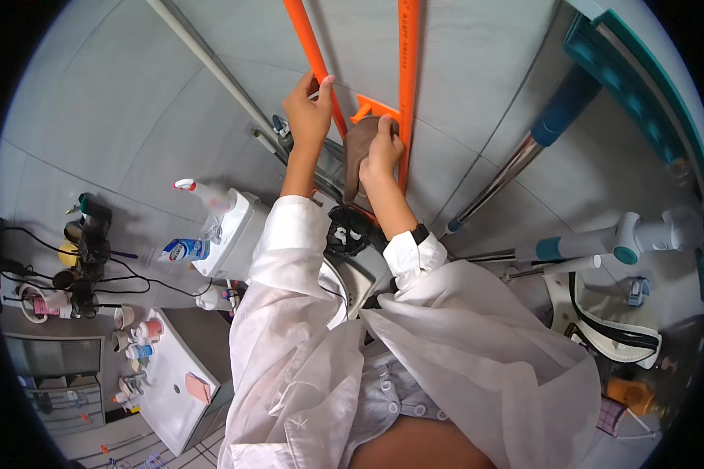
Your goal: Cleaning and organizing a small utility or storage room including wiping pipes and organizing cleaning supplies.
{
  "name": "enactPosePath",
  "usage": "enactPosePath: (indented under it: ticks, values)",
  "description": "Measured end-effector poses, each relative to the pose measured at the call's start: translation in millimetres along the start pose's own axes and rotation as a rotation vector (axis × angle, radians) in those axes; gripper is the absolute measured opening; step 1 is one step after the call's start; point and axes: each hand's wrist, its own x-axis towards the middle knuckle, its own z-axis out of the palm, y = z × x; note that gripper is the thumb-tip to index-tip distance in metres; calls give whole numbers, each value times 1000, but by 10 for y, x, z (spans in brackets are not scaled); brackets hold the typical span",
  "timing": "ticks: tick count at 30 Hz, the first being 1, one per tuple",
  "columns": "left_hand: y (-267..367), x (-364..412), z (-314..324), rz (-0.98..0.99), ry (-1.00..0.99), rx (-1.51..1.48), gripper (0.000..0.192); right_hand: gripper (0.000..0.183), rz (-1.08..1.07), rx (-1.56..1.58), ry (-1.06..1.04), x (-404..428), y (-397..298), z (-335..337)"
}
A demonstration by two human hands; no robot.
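My left hand is around the left upright of an orange plastic rack, thumb to the right of it. The right upright bears printed writing. Between the uprights, an orange crosspiece carries a short peg. My right hand grips a brown shoe or slipper, thumb on top, just below the crosspiece. The shoe overlaps the rack in view; whether it touches the peg is hidden.
Below my hands is a black bin bag holding white paper. A toilet cistern at left bears a spray bottle and a blue pack. A washbasin stands lower left. A pole leans at right; a pale pipe runs up the wall.
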Motion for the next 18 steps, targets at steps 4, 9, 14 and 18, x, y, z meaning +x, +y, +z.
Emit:
enactPosePath:
  ticks: [4,9,14,18]
  values:
    - [-49,4,-98,49,3,28,27,34,265,206,-53,-87,-92,8]
    - [17,13,-2,12,-31,15,27,36,784,922,-562,255,164,-355]
    - [-27,31,-9,-11,-24,-17,29,38,785,1018,-679,294,170,-368]
    - [-127,26,-142,-6,-9,-34,29,35,670,597,-505,-152,-163,-230]
